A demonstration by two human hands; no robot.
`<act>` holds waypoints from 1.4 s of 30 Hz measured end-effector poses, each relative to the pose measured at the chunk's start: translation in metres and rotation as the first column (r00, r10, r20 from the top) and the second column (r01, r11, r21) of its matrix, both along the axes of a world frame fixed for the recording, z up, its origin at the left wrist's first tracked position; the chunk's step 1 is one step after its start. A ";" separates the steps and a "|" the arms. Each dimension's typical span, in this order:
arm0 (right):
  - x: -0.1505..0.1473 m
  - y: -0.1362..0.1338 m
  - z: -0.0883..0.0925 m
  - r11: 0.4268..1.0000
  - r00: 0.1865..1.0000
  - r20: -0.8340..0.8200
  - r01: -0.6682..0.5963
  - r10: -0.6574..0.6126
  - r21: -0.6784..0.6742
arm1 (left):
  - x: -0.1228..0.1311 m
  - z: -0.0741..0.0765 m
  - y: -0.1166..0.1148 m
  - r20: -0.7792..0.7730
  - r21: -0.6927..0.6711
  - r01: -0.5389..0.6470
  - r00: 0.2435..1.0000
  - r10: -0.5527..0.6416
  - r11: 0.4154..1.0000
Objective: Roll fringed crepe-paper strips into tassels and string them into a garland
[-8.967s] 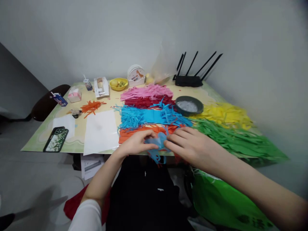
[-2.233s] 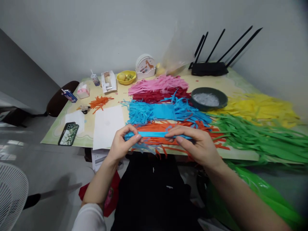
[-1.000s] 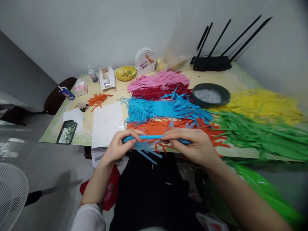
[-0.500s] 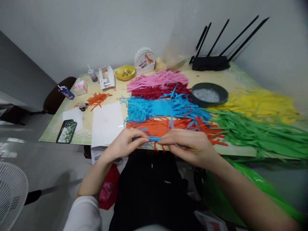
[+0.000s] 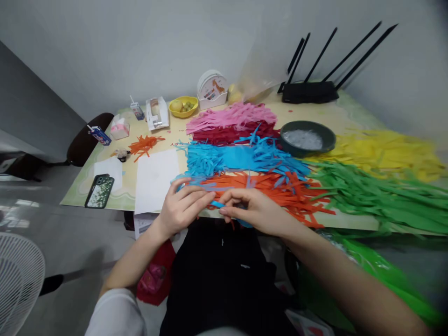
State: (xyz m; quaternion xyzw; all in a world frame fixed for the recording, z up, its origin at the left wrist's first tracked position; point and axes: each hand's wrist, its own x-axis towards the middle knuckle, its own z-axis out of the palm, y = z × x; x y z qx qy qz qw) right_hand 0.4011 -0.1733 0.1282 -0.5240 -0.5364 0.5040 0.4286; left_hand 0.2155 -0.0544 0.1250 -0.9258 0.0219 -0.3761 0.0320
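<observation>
A thin blue paper strip [image 5: 217, 204] runs between my two hands at the table's front edge. My left hand [image 5: 184, 205] pinches its left end, fingers bent over it. On the right, my right hand [image 5: 250, 207] grips the other end between thumb and fingers, with a bit of blue hanging below. Under and behind the hands lies fringed orange paper [image 5: 273, 186]. Just beyond is fringed blue paper [image 5: 241, 157], with dark red [image 5: 234, 134] and pink fringed paper [image 5: 233, 116] farther back.
Green fringe [image 5: 385, 196] and yellow fringe [image 5: 388, 151] spread at right, beside a dark bowl [image 5: 331, 140] of clear material. A black router [image 5: 310, 92] stands behind. To the left are white paper [image 5: 154, 182], a phone [image 5: 100, 191], orange scraps [image 5: 144, 144] and a yellow fruit bowl [image 5: 183, 113].
My right hand has shifted slightly left and turned, its fingers curling more. The left hand has rolled over, its back now upward. The blue strip between them is tilted and shorter in view.
</observation>
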 end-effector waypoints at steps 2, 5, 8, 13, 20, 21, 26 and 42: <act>-0.003 0.001 -0.002 0.999 0.998 -0.039 0.040 -0.040 -0.003 | -0.001 -0.001 -0.001 0.026 -0.001 -0.024 0.999 0.024 1.000; -0.007 0.002 -0.005 0.998 0.984 -0.167 0.054 -0.055 -0.008 | -0.002 -0.005 -0.001 0.082 -0.008 -0.044 0.996 0.044 0.999; -0.012 0.003 -0.010 0.996 0.955 -0.283 0.093 -0.093 -0.014 | 0.000 -0.010 -0.001 0.165 -0.002 -0.083 0.983 0.082 0.997; -0.022 0.002 -0.014 0.976 0.930 -0.318 0.211 -0.184 0.051 | 0.009 -0.023 -0.008 0.209 -0.217 -0.109 0.965 0.155 0.970; -0.033 0.009 -0.023 0.861 0.917 -0.104 0.397 -0.384 0.317 | 0.023 -0.032 -0.032 0.148 -0.955 0.102 0.978 0.146 0.280; -0.036 0.010 -0.026 0.835 0.902 -0.063 0.420 -0.427 0.356 | 0.024 -0.034 -0.034 0.153 -0.971 0.117 0.974 0.165 0.209; -0.043 0.016 -0.046 0.808 0.895 0.102 0.336 -0.434 0.485 | 0.024 -0.048 -0.033 0.166 -0.986 0.159 0.886 0.434 0.052; 0.077 0.005 -0.043 0.698 0.474 0.526 0.339 -0.706 0.631 | 0.030 -0.018 -0.022 0.183 -0.977 0.207 0.933 0.310 -0.046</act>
